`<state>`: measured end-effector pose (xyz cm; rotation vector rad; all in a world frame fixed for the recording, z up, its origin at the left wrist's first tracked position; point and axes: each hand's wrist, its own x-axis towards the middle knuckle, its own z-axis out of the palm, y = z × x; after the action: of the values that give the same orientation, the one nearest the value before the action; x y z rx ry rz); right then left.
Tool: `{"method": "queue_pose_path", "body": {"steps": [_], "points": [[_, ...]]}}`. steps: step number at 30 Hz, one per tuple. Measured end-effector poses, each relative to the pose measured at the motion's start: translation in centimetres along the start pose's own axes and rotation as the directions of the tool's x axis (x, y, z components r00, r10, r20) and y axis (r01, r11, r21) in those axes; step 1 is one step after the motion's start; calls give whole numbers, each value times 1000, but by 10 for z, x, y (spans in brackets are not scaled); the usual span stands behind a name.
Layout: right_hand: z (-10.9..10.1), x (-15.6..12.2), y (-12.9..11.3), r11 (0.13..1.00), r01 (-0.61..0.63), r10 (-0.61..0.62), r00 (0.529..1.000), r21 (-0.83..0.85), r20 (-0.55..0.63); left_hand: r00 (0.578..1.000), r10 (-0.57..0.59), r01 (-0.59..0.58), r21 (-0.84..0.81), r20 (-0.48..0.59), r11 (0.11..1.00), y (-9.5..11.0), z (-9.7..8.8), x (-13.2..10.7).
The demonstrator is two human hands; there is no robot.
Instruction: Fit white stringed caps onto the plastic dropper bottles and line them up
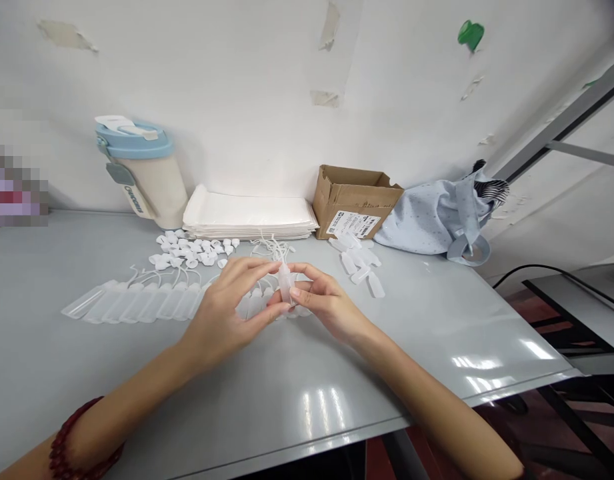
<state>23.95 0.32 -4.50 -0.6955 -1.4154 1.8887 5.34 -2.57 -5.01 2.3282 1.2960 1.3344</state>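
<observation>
My left hand point(221, 317) pinches a small translucent plastic sleeve point(285, 283) between thumb and fingertips, from its left side. My right hand point(329, 307) grips the same piece from the right, with the thumb pressed on its front. The sleeve is upright just above the table; fingers cover part of it. Behind and left of my hands lies an overlapping row of similar flat sleeves point(151, 303) with white cords, partly hidden by my left hand. Small white caps point(194, 253) are heaped beyond that row. Loose translucent sleeves point(359, 260) lie to the right, and white cords point(274, 248) behind my fingers.
Along the wall stand a cream tumbler point(149, 187) with a blue lid, a stack of white sheets or envelopes point(251, 210), an open cardboard box point(354, 200) and a light blue cloth bag point(421, 217). The grey table's point(437, 347) front edge runs below my right forearm.
</observation>
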Motion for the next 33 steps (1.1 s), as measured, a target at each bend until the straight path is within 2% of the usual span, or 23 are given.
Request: {"method": "queue_pose_path", "body": {"steps": [4, 7, 12, 17, 21, 28, 33], "points": [[1, 1, -1, 987, -59, 50, 997, 148, 64, 997, 76, -77, 117, 16, 990, -1, 1, -1], [3, 0, -1, 979, -80, 66, 995, 188, 76, 994, 109, -112, 162, 31, 980, -1, 1, -1], [3, 1, -1, 980, -90, 78, 994, 176, 76, 984, 175, -178, 203, 32, 963, 0, 2, -1], [1, 1, -3, 994, -60, 53, 996, 93, 75, 966, 257, -256, 210, 22, 944, -1, 3, -1], [-1, 2, -2, 999, -19, 19, 1000, 41, 5, 958, 284, -285, 224, 39, 932, -1, 3, -1], [1, 1, -2, 991, 20, -48, 975, -129, -216, 955, 294, -295, 266, 46, 918, -3, 5, -1], [-2, 0, -12, 976, 18, -77, 960, -216, -268, 948, 311, -317, 274, 65, 908, -3, 8, 10]]}}
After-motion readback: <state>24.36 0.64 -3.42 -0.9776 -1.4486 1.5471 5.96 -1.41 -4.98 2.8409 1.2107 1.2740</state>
